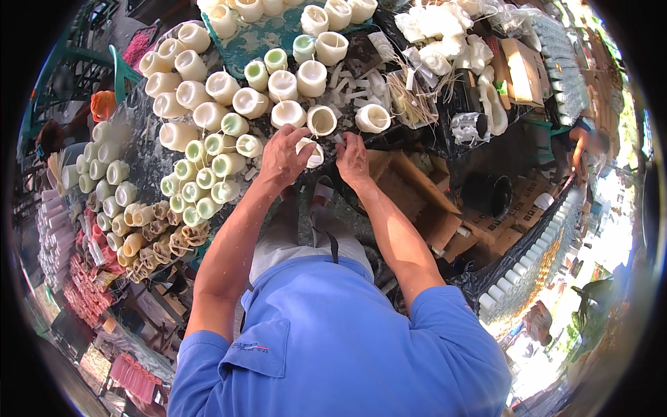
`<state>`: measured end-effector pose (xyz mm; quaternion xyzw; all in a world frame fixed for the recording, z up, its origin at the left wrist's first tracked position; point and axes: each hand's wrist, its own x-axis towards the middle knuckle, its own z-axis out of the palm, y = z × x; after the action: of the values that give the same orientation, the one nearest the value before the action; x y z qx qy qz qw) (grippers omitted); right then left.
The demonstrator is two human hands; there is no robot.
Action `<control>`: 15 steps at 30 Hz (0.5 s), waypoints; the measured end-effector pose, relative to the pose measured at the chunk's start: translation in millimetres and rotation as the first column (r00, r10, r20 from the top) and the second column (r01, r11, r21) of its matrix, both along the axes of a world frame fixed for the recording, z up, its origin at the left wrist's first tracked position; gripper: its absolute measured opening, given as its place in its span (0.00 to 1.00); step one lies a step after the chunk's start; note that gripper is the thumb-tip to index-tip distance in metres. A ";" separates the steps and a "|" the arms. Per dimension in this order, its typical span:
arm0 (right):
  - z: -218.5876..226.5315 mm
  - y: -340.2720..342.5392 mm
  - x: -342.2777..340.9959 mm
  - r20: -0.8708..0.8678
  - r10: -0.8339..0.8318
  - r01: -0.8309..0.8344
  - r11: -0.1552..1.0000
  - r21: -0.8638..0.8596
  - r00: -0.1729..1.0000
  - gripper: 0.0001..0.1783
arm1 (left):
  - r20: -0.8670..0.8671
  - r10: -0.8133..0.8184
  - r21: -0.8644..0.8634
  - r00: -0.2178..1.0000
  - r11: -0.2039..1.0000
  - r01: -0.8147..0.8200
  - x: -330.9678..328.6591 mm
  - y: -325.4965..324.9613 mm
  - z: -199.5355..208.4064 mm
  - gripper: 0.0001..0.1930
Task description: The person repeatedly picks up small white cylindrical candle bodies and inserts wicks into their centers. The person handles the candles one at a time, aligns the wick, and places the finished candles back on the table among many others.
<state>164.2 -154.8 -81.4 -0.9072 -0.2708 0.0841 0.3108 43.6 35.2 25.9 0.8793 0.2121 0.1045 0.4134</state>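
Two hands at work over a crowded bench. Left hand (283, 154): fingers curled round a small cream candle cup (313, 154), which lay on its side, open mouth toward the right hand. Right hand (353, 158): fingertips pinched close at the cup's mouth; whether they held anything could not be told.

Just beyond the fingertips: cream wax shells (322, 119), open-topped, hollow, some with a thin wick showing. Left of the left fingers: pale green cups (208, 170) in packed rows, contents not discernible. Below the right wrist: open cardboard box (417, 194), brown material inside. Further right: black bucket (488, 193), interior dark.

Risks, as judged: a firm squeeze could crack the thin wax wall; an elbow swing could topple the packed rows nearby; a loosened grip could drop the cup to the floor between the knees.
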 end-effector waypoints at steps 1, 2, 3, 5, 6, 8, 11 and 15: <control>5.7 -3.1 -3.8 -0.050 -0.055 0.055 0.998 0.007 0.997 0.12 | -0.008 -0.020 -0.018 1.000 1.000 0.020 3.4 0.0 -0.5 0.14; 13.7 -5.8 -5.9 -0.121 -0.074 0.079 0.996 0.033 0.990 0.13 | -0.016 -0.035 -0.025 0.999 0.999 0.034 3.7 0.1 -0.9 0.13; 23.7 -7.8 -8.1 -0.217 -0.102 0.112 0.993 0.036 0.971 0.14 | 0.003 -0.054 -0.023 0.999 0.998 0.054 1.6 0.8 -1.3 0.13; 48.3 -7.8 -13.1 -0.374 -0.137 0.189 0.976 0.107 0.917 0.15 | 0.054 -0.044 -0.057 0.998 0.997 0.047 -6.8 -2.4 -1.8 0.10; 62.1 -7.7 -16.5 -0.352 -0.064 0.131 0.977 0.169 0.934 0.15 | 0.039 -0.035 -0.072 0.999 0.997 0.038 -13.2 -5.6 -1.6 0.09; 87.2 -5.6 -22.4 -0.306 0.063 0.026 0.960 0.280 0.950 0.15 | 0.017 -0.017 -0.102 1.000 0.995 0.018 -25.3 -10.6 -0.8 0.08; 103.2 12.9 -27.3 -0.080 0.172 -0.146 0.954 0.260 0.982 0.12 | 0.042 0.026 -0.187 0.999 0.982 -0.018 -32.1 -15.1 -1.0 0.06; 93.4 32.1 -30.5 0.303 0.264 -0.352 0.890 0.289 0.916 0.09 | 0.091 0.048 -0.172 0.995 0.985 -0.032 -32.8 -17.4 -4.3 0.06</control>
<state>133.7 -122.7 12.0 -0.7884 -0.4603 -0.0327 0.4067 10.8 17.8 21.7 0.8303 0.2179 0.1360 0.4946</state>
